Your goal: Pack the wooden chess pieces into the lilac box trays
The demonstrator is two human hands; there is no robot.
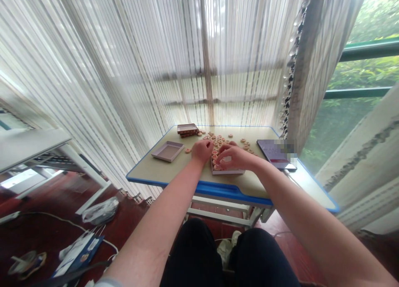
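A shallow light-coloured box [229, 172] stands near the front of the table, with a row of round wooden Chinese chess pieces [215, 157] along its left side. My right hand [233, 157] reaches over this box, its fingers bent down and closed on a chess piece at the left side. Just left of the box, my left hand [202, 150] is closed with the fingers curled in; whatever it may hold is hidden. Behind both hands lies a loose heap of chess pieces [219, 138], some showing red marks.
An open shallow lid [168, 151] lies at the table's left, with a single piece [188, 150] beside it. Stacked dark red boxes [187, 129] stand at the back left. A dark flat case [274, 154] lies at the right. Several pieces [246, 146] are scattered nearby.
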